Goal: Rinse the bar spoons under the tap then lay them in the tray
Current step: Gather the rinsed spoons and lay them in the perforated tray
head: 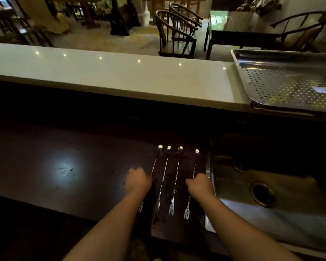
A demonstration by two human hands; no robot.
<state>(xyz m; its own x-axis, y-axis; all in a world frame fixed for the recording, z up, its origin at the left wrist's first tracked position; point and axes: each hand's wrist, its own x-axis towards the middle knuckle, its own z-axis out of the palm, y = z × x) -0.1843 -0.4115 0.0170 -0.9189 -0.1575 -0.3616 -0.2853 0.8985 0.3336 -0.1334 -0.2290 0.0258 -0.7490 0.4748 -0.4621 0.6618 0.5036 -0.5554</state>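
From the head view, four bar spoons [169,178] lie side by side on the dark surface [64,147], long axes running away from the person. The left hand [138,180] rests at the leftmost spoon, the right hand [200,183] at the rightmost; whether the curled fingers grip, I cannot tell. The sink [271,178] and perforated tray [243,76] to the right look empty.

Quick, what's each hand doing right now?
Left hand: curled over the leftmost bar spoon; grip unclear.
Right hand: curled over the rightmost bar spoon; grip unclear.

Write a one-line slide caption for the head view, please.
Both hands, left and right, reach for four bar spoons beside the sink.
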